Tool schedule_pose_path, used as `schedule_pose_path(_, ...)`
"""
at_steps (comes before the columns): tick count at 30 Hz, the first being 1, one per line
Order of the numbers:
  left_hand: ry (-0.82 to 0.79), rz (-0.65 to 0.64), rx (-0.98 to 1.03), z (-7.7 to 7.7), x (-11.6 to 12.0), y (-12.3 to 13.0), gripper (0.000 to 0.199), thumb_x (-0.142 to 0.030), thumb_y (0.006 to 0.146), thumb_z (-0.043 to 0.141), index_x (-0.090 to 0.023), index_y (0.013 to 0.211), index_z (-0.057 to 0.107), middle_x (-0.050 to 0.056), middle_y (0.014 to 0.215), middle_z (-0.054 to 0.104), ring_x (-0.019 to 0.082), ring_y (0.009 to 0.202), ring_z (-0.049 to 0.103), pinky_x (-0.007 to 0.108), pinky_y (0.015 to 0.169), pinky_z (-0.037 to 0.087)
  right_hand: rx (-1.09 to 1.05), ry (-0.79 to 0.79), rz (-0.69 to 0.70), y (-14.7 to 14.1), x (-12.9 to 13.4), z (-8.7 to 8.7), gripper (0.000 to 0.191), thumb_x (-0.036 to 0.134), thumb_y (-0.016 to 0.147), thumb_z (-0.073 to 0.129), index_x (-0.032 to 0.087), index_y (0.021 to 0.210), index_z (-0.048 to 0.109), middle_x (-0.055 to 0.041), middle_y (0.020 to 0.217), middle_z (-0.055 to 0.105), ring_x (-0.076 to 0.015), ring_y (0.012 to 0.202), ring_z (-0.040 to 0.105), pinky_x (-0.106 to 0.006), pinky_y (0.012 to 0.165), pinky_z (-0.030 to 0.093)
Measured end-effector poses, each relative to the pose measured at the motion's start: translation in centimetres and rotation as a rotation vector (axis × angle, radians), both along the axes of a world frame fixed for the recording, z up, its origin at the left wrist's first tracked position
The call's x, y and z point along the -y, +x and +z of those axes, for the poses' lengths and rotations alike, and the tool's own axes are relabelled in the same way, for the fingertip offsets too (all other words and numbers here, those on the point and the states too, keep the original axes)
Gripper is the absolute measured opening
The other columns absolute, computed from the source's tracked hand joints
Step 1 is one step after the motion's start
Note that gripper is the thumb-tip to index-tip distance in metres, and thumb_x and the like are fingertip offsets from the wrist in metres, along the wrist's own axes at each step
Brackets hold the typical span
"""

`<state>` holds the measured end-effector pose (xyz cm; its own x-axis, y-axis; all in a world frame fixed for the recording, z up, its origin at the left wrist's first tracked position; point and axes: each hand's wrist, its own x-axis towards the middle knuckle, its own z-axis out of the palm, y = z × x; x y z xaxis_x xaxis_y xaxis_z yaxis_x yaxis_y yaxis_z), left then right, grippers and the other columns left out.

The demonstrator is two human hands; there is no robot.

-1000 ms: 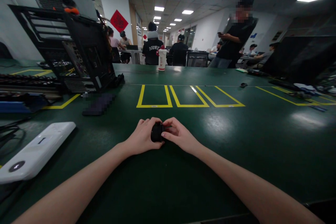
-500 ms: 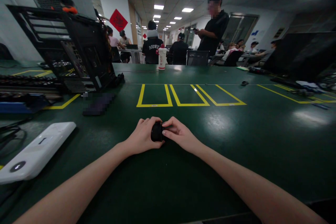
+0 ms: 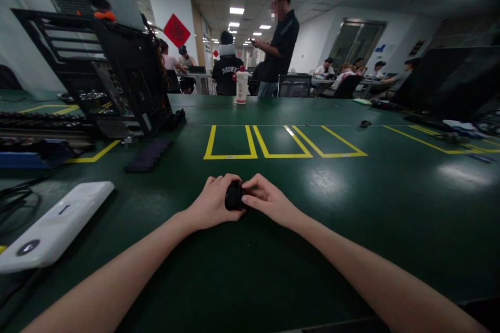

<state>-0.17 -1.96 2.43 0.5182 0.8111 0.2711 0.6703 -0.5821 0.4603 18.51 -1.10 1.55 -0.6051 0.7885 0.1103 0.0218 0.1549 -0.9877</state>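
Observation:
Over the green table [image 3: 250, 265], my left hand [image 3: 214, 200] is wrapped round a small black rounded object [image 3: 233, 196], its thumb below and its fingers on top. My right hand [image 3: 265, 199] meets the object's right side with thumb and fingertips in a pinch. Part of the object is hidden behind my fingers, and its exact kind does not show. Beyond my hands, yellow tape outlines [image 3: 230, 156] mark the tabletop.
At left are a white device [image 3: 62, 226] with cables, a dark pixelated flat object [image 3: 147, 155] and a black computer case [image 3: 117, 73]. A white bottle [image 3: 241, 87] stands at the far edge. Farther right lies a small black ring-like piece [image 3: 364, 124]. Behind, a person [image 3: 279, 36] stands.
The standing person in the background has moved left. Both my hands and the black object keep nearly the same position.

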Motion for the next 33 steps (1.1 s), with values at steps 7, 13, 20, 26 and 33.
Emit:
schedule_pose_path(7, -0.028, -0.015, 0.007, 0.7, 0.3, 0.1, 0.049, -0.035, 0.068, 0.062, -0.022, 0.110, 0.040, 0.005, 0.103, 0.053, 0.024, 0.094, 0.051, 0.037, 0.082, 0.034, 0.052, 0.012, -0.048, -0.2, 0.0, 0.2, 0.028, 0.022, 0.076, 0.057, 0.022, 0.101, 0.045, -0.0029, 0.108, 0.050, -0.0176, 0.100, 0.055, -0.038, 0.087, 0.048)
schedule_pose_path(13, 0.005, 0.002, -0.014, 0.1, 0.0, 0.0, 0.051, -0.034, 0.067, 0.063, -0.021, 0.110, 0.039, 0.006, 0.102, 0.052, 0.024, 0.093, 0.051, 0.039, 0.083, 0.033, 0.025, -0.011, 0.030, 0.1, -0.1, -0.1, 0.032, 0.019, 0.073, 0.062, 0.021, 0.099, 0.043, -0.0019, 0.103, 0.053, -0.0169, 0.102, 0.055, -0.038, 0.091, 0.044)
schedule_pose_path(20, -0.015, -0.007, -0.006, 0.6, 0.3, 0.1, 0.051, -0.036, 0.068, 0.062, -0.021, 0.111, 0.040, 0.005, 0.103, 0.053, 0.024, 0.093, 0.051, 0.038, 0.082, 0.033, 0.010, 0.027, -0.037, -0.3, -0.1, -0.4, 0.018, 0.027, 0.079, 0.055, 0.021, 0.092, 0.044, -0.0009, 0.095, 0.054, -0.0161, 0.090, 0.059, -0.036, 0.080, 0.049)
schedule_pose_path(26, -0.030, -0.013, 0.009, 0.6, 0.3, 0.0, 0.050, -0.035, 0.068, 0.063, -0.022, 0.110, 0.040, 0.005, 0.103, 0.053, 0.024, 0.094, 0.051, 0.038, 0.083, 0.034, 0.079, 0.019, -0.046, -0.1, -0.1, -0.2, 0.027, 0.027, 0.078, 0.056, 0.022, 0.102, 0.044, -0.0035, 0.108, 0.050, -0.0192, 0.100, 0.055, -0.040, 0.086, 0.047)
schedule_pose_path(33, 0.010, 0.008, 0.020, -0.3, -0.1, 0.0, 0.051, -0.035, 0.066, 0.064, -0.022, 0.109, 0.039, 0.004, 0.101, 0.052, 0.024, 0.092, 0.051, 0.037, 0.081, 0.033, 0.026, -0.003, 0.034, 0.3, 0.1, 0.1, 0.029, 0.021, 0.074, 0.061, 0.022, 0.097, 0.043, -0.0022, 0.107, 0.051, -0.0180, 0.105, 0.054, -0.039, 0.091, 0.044)
